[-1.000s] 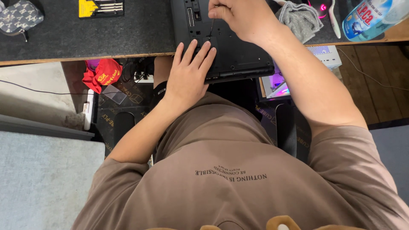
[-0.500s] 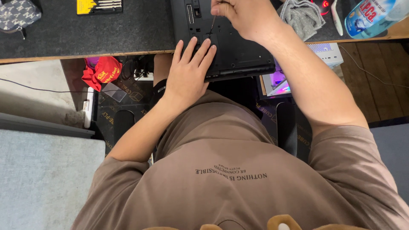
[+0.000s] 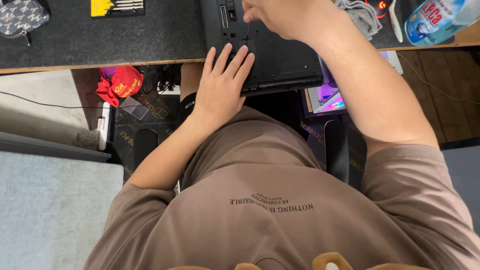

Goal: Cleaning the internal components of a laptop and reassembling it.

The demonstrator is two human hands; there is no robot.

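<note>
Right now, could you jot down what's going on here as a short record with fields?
Setting: dark mat on a desk
Main thing: black laptop, underside up
Left hand: flat on the laptop's near edge
Right hand: holding a thin screwdriver, tip on the laptop
Back left: yellow tool set, patterned pouch
Back right: grey cloth, plastic bottle
Under the desk: red cloth

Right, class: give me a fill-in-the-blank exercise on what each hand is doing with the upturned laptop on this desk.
1. The left hand lies flat on the black ____.
2. The right hand holds a thin ____ tip-down on the laptop.
3. The laptop sits on a dark ____ covering the desk.
4. Under the desk lies a ____ cloth with yellow print.

Missing words: laptop; screwdriver; mat; red
</note>
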